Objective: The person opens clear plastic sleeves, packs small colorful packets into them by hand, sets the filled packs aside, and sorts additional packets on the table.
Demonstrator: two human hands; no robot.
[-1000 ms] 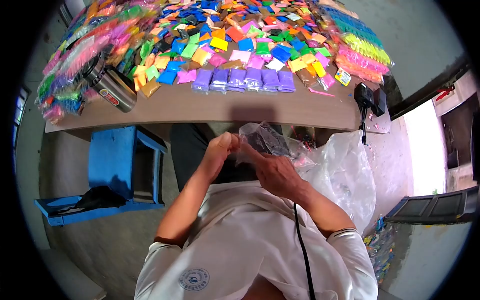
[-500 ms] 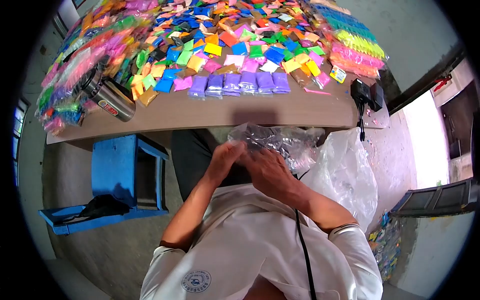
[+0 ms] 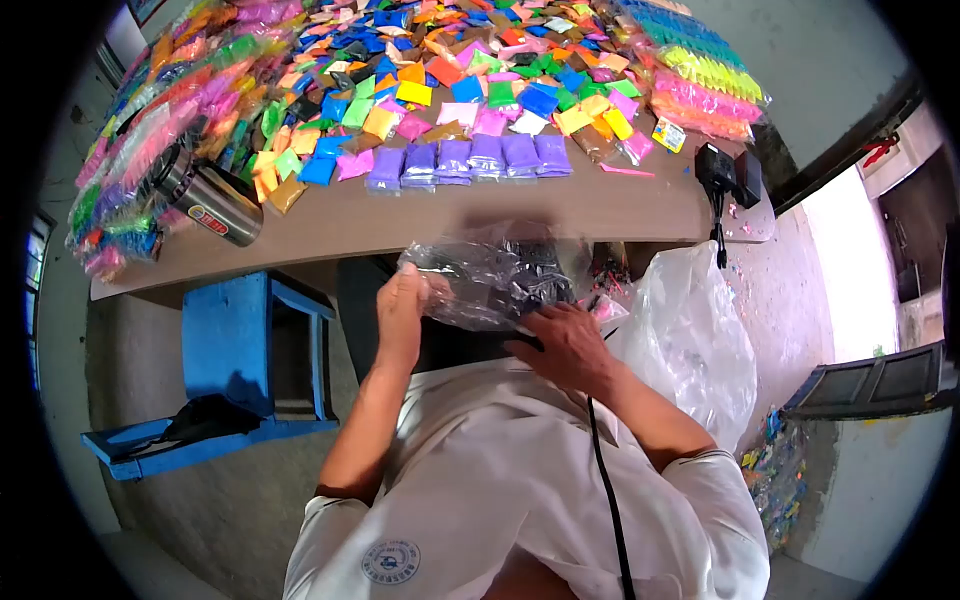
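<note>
Left hand [image 3: 402, 305] pinches a thin, clear, crinkled plastic bag [image 3: 470, 285] at its left edge, thumb over the film; the right hand [image 3: 568, 345] is at the bag's lower right, though whether it grips cannot be told. The bag is above the dark-trousered lap [image 3: 365, 315], near the front edge of the smooth, light-brown counter [image 3: 630, 215]. Such limp film probably handles best with a light, steady left pinch and the right fingers working flat, without creasing or tearing it.
</note>
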